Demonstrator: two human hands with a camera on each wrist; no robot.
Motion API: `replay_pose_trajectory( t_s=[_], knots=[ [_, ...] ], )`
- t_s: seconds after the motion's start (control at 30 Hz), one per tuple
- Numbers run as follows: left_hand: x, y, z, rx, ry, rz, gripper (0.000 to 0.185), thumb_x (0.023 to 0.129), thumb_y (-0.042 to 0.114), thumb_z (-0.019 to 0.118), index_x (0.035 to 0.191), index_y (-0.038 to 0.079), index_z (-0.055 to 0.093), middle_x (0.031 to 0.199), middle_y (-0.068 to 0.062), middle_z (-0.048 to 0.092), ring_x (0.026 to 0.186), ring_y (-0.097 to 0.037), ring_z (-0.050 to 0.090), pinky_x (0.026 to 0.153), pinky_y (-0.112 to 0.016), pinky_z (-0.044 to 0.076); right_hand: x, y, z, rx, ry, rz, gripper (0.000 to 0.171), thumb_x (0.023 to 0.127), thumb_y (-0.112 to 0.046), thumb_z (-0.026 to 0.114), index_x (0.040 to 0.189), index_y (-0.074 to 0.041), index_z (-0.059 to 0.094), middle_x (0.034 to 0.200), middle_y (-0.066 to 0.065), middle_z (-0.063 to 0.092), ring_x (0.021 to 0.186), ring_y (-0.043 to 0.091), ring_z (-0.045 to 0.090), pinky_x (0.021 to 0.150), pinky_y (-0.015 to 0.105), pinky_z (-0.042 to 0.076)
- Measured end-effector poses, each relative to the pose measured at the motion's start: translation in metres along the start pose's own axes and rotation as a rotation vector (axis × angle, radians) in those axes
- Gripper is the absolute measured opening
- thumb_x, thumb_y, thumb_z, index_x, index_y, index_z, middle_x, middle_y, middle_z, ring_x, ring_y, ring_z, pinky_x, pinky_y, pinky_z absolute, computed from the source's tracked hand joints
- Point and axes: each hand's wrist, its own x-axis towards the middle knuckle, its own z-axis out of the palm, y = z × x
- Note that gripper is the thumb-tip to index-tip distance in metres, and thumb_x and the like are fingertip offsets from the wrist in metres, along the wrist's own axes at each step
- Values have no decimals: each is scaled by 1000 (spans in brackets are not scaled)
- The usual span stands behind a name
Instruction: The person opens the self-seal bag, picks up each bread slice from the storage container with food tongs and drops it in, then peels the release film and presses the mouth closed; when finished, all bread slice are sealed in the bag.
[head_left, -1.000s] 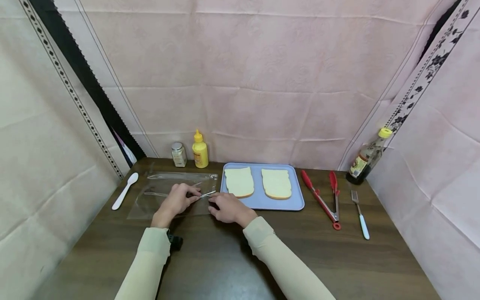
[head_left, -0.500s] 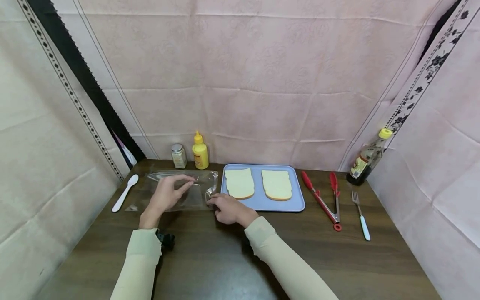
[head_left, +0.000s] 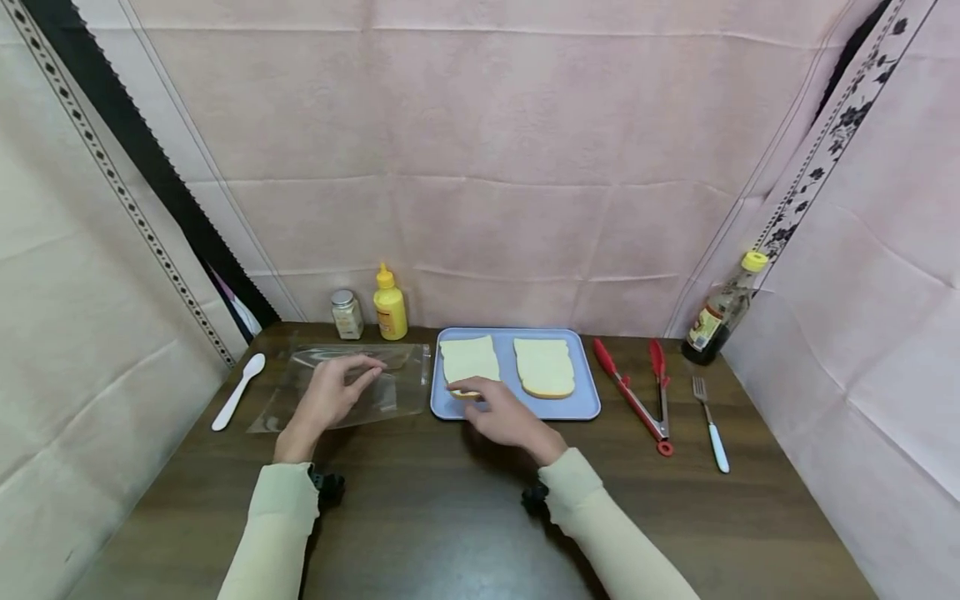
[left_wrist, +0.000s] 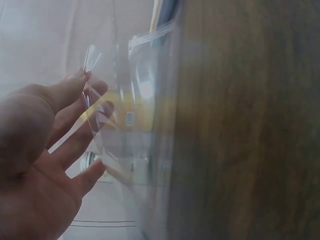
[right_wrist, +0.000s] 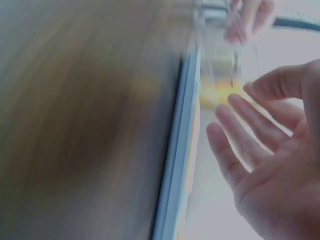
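A clear plastic bag lies at the left of the table. My left hand pinches its film between thumb and index finger, lifting part of it; in the left wrist view the raised film shows below the pinch. My right hand is over the front left of the blue tray, fingers loosely bent and nothing between them. On the tray lie two slices of bread, the left slice partly covered by my right fingers and the right slice in full view.
Left of the bag lies a white spoon. A shaker jar and a yellow squeeze bottle stand behind it. Right of the tray are red tongs, a fork and a dark sauce bottle by the cloth wall.
My left hand shifted left and lifted the bag's film. My right hand let go of the bag's right edge and moved right, over the tray. The camera view turned slightly.
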Motion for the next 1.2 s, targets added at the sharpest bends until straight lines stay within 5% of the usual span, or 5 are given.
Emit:
replay_pose_trajectory(
  t_s=[0.27,0.6,0.8,1.03,1.2],
  knots=[
    [-3,-3,0,3,4,-14,18,108,20,70,120,16,82,121,-9,82,119,-35,75,100,-59,59,-62,53,-56,-39,273,147,32,106,-7,65,137,-4,72,141,16,71,116,33,75,88,39,64],
    [-3,-1,2,11,-2,15,17,107,16,71,119,12,82,119,-9,83,120,-37,75,103,-60,58,-128,99,-135,-228,598,361,20,101,-8,67,117,-7,78,104,11,80,91,20,72,81,26,55],
    [-5,-2,3,11,-17,-23,17,107,18,71,119,14,82,121,-10,82,123,-39,72,105,-62,56,-151,112,-157,-249,640,476,22,101,-17,70,118,-4,66,106,16,75,89,23,68,80,28,49],
    [0,4,7,-5,-23,-7,17,107,18,70,120,14,82,121,-9,82,123,-38,73,106,-62,56,-163,117,-163,-306,562,617,94,93,-63,78,146,5,39,127,26,50,107,35,52,85,46,48],
    [0,4,13,-8,-44,-13,17,108,19,70,118,15,82,120,-7,82,122,-35,74,106,-61,56,-167,118,-158,-336,432,735,114,85,-76,78,145,11,35,126,30,50,104,39,53,86,52,53]
  ],
)
